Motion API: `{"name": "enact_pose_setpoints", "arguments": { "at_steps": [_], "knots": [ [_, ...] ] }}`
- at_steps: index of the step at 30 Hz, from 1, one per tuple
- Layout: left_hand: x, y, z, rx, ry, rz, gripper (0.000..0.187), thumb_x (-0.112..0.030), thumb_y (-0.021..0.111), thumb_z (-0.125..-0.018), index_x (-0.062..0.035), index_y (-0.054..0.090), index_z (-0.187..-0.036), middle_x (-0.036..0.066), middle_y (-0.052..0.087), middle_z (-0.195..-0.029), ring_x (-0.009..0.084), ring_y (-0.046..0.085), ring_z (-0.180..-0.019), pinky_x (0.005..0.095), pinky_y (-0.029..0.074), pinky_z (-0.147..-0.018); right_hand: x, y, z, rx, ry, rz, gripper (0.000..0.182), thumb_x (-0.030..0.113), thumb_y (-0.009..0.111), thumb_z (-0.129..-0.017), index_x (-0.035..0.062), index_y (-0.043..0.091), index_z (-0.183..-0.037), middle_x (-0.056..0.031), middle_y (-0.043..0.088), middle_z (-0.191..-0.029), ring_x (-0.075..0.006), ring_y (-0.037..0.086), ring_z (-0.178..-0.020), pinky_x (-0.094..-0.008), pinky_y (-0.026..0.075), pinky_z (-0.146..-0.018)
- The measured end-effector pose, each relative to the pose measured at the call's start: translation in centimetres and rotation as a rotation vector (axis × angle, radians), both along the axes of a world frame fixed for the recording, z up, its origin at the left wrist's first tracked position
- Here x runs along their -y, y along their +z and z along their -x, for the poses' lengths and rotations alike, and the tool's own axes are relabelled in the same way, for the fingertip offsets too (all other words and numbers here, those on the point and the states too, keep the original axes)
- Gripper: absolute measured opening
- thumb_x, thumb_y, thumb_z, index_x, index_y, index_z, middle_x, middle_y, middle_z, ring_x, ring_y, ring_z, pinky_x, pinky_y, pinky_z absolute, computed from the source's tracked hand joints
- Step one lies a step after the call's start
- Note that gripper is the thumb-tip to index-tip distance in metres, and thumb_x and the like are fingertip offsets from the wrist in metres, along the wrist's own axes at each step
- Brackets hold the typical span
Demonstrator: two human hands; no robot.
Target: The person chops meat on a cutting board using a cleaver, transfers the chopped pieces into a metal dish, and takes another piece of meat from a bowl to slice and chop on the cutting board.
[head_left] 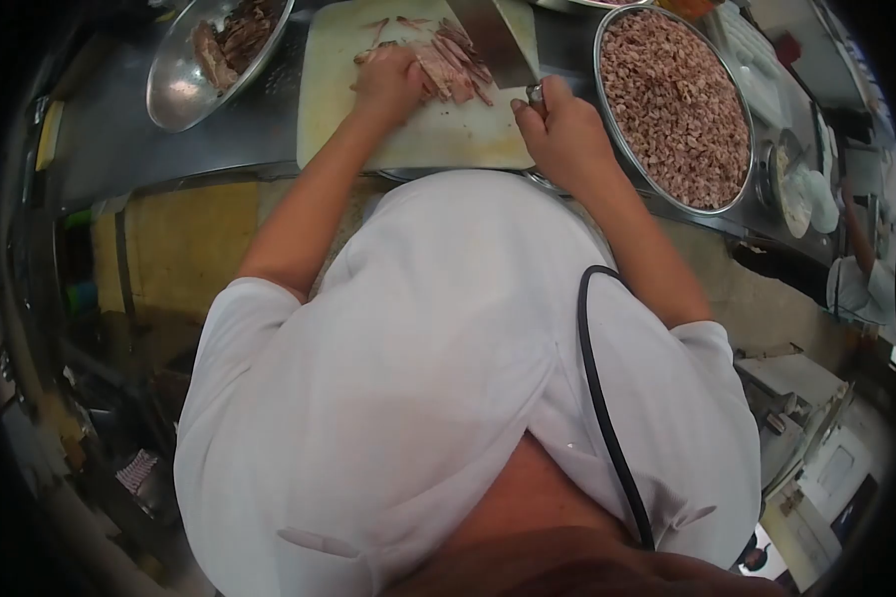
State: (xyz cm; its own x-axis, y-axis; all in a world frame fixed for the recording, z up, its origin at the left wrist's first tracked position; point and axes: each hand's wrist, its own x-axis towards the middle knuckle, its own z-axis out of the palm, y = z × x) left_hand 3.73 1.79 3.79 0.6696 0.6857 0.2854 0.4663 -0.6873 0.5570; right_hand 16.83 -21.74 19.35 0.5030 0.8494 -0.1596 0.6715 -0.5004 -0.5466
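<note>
A white cutting board point(418, 144) lies on the counter in front of me, with sliced meat strips point(456, 70) across its upper middle. My left hand point(388, 85) is closed over the left end of these strips, its fingertips curled down and partly hidden. My right hand point(572, 129) grips a cleaver point(496, 42) by its handle, at the board's right edge. The broad blade tilts up and to the left, overlapping the right side of the strips in this view. A few thin scraps of meat point(408, 22) are scattered near the board's far side.
To the right stands a large metal pan point(707, 211) full of finely chopped meat point(677, 109). A steel bowl point(174, 95) with bigger dark meat pieces point(244, 40) sits at the left. Smaller dishes point(794, 189) line the far right, where another person's arm point(856, 234) shows.
</note>
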Motion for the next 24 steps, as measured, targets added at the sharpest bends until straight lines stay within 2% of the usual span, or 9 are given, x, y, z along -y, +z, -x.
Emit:
{"name": "enact_pose_setpoints", "arguments": {
  "at_steps": [3,5,7,11,15,17,20,22,24],
  "knots": [
    [-0.9,-0.3,0.2,0.022,-0.09,-0.142,0.025,-0.021,0.066,-0.086,-0.0084,0.076,-0.106,0.014,0.071,-0.105,0.0371,0.064,-0.103,0.0474,0.048,-0.095,-1.1,-1.5,1.0,0.03,-0.016,-0.085,0.029,0.025,0.057,-0.095,-0.0023,0.056,-0.103,-0.0276,0.07,-0.089,-0.0463,0.068,-0.086,-0.0538,0.053,-0.08],
    [-0.2,-1.0,-0.1,-0.02,-0.191,-0.244,0.024,-0.021,0.066,-0.086,-0.0117,0.076,-0.106,0.009,0.071,-0.108,0.034,0.063,-0.108,0.0501,0.047,-0.094,-1.8,-4.3,1.0,0.066,-0.015,-0.107,0.027,0.023,0.058,-0.094,-0.0023,0.056,-0.103,-0.0279,0.07,-0.089,-0.0468,0.068,-0.085,-0.0538,0.053,-0.079],
    [1.3,-1.5,-0.2,-0.05,-0.198,-0.25,0.024,-0.022,0.066,-0.086,-0.0139,0.077,-0.106,0.005,0.071,-0.111,0.0322,0.061,-0.112,0.0517,0.046,-0.095,-2.7,-6.3,0.5,0.089,0.099,0.217,0.026,0.021,0.059,-0.093,-0.0025,0.056,-0.104,-0.0284,0.07,-0.089,-0.047,0.069,-0.085,-0.0536,0.053,-0.079],
    [1.6,-1.5,-0.2,-0.118,-0.18,-0.301,0.024,-0.024,0.065,-0.087,-0.0198,0.077,-0.107,-0.003,0.069,-0.118,0.0272,0.055,-0.123,0.0554,0.045,-0.094,-3.6,-7.0,0.6,0.098,0.095,0.218,0.026,0.021,0.059,-0.092,-0.0021,0.057,-0.105,-0.0288,0.07,-0.09,-0.0463,0.069,-0.088,-0.0541,0.053,-0.08],
    [1.3,-1.5,-0.2,-0.068,-0.229,-0.256,0.023,-0.025,0.066,-0.085,-0.0183,0.076,-0.105,0.001,0.069,-0.115,0.0294,0.056,-0.12,0.0578,0.045,-0.093,-4.8,-7.6,0.0,0.091,0.076,0.155,0.027,0.023,0.059,-0.093,-0.0016,0.057,-0.105,-0.0268,0.07,-0.09,-0.0455,0.069,-0.088,-0.0541,0.053,-0.079],
    [-0.1,-2.0,-0.4,0.074,-0.271,-0.177,0.02,-0.02,0.066,-0.086,-0.0118,0.074,-0.102,0.007,0.071,-0.107,0.0323,0.062,-0.108,0.0464,0.047,-0.093,-5.0,-6.4,0.0,0.076,0.054,0.133,0.027,0.023,0.06,-0.094,-0.0016,0.057,-0.104,-0.0259,0.071,-0.09,-0.0455,0.069,-0.088,-0.054,0.053,-0.079],
    [-2.0,-1.4,0.7,0.217,-0.204,-0.146,0.015,-0.017,0.068,-0.085,-0.0093,0.072,-0.096,0.01,0.071,-0.1,0.0347,0.063,-0.101,0.0433,0.048,-0.093,-3.6,-2.9,1.6,0.068,-0.006,0.086,0.028,0.024,0.06,-0.095,-0.0017,0.056,-0.104,-0.0245,0.071,-0.091,-0.0457,0.069,-0.086,-0.0535,0.053,-0.078],
    [-2.1,-1.1,1.3,0.186,-0.174,-0.134,0.013,-0.017,0.068,-0.085,-0.0095,0.071,-0.095,0.009,0.071,-0.101,0.0342,0.063,-0.102,0.0441,0.047,-0.093,-3.1,-0.6,2.4,0.008,-0.077,-0.012,0.029,0.025,0.059,-0.096,-0.0024,0.055,-0.105,-0.0245,0.072,-0.092,-0.0461,0.069,-0.086,-0.0534,0.053,-0.078],
    [-2.0,-1.2,1.5,0.159,-0.145,-0.126,0.011,-0.017,0.069,-0.085,-0.0097,0.071,-0.093,0.009,0.07,-0.102,0.0336,0.062,-0.102,0.0448,0.047,-0.094,-3.2,-0.9,2.9,0.006,-0.073,0.002,0.029,0.024,0.059,-0.096,-0.0028,0.055,-0.105,-0.025,0.072,-0.092,-0.0463,0.069,-0.086,-0.0535,0.053,-0.078]
  ]
}}
